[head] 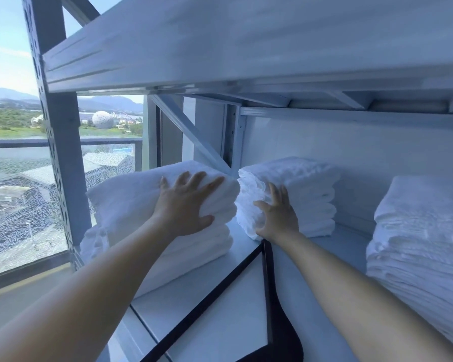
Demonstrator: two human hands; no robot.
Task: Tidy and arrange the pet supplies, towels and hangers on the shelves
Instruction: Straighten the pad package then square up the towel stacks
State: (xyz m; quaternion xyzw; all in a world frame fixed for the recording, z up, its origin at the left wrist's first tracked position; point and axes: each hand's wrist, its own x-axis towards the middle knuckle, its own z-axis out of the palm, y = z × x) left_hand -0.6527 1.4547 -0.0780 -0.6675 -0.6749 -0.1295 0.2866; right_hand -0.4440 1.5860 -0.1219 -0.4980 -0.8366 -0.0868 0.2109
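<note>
Three stacks of folded white towels sit on a white metal shelf point(332, 259). My left hand point(186, 202) lies on the left towel stack point(131, 197), fingers spread over its top edge and thumb against its front. My right hand point(277, 212) presses flat against the front of the middle towel stack point(309, 189), fingers straight. A tall right towel stack point(424, 231) stands untouched at the shelf's right end. A black hanger point(270, 296) lies on the shelf in front of the stacks, below my right forearm.
Another shelf board point(246, 43) hangs close overhead. A perforated upright post point(55, 131) and a diagonal brace point(191, 131) frame the left end. Left of the rack is a window point(11, 178) with a railing.
</note>
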